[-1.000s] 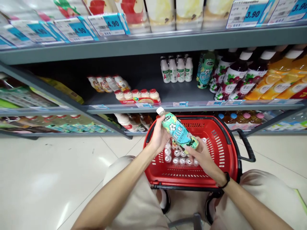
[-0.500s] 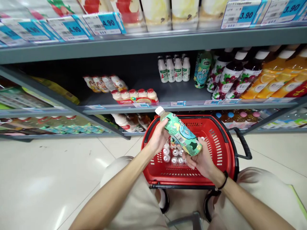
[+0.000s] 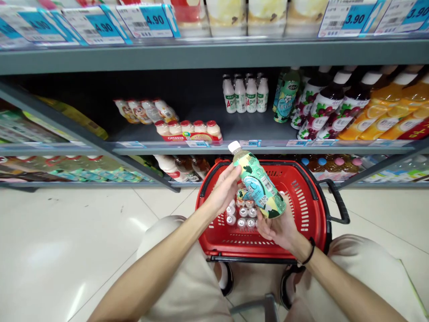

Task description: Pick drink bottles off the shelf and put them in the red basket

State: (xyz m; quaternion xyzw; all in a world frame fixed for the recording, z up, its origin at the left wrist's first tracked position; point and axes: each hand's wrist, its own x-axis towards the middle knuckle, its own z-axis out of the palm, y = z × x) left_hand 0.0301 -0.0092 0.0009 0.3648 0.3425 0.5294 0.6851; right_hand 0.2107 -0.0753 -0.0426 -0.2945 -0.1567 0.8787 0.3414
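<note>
Gripping a green bottle [image 3: 258,182], tilted, white-capped, see-through at the shoulder: left hand [image 3: 224,188] closed on its neck end, right hand [image 3: 280,227] clamped around the base. Label has barcode, blue patch; small print too blurry. Below hands: red slotted plastic basket [image 3: 234,248], small silvery-topped bottles [image 3: 241,223] inside, partly hidden by right hand. Beyond hands: white bottles [image 3: 240,96] reading "AD"; higher, price tags [image 3: 147,21] 4.90, 3.90; cartons [image 3: 228,15] cut off.
</note>
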